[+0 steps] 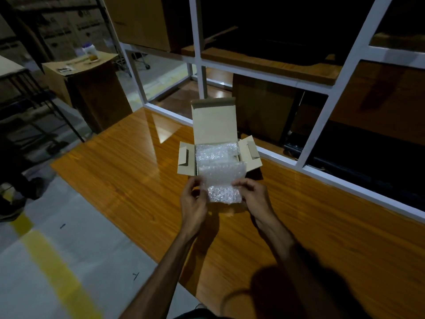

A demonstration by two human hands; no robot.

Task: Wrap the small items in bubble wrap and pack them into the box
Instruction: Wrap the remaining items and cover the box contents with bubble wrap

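A small cardboard box (215, 122) stands open on the glossy wooden table (119, 171), lid upright and side flaps spread. Bubble-wrapped contents (215, 151) fill its inside. In front of the box I hold a sheet of bubble wrap (222, 180) folded round something I cannot make out. My left hand (193, 203) pinches its left edge. My right hand (254, 196) pinches its right edge. The bundle hangs just above the box's near wall.
A white metal shelf frame (331, 88) with wooden boards and cardboard boxes runs along the table's far and right side. A tall brown carton (92, 88) with a jar on it stands at back left. Grey floor with a yellow line (53, 261) lies left.
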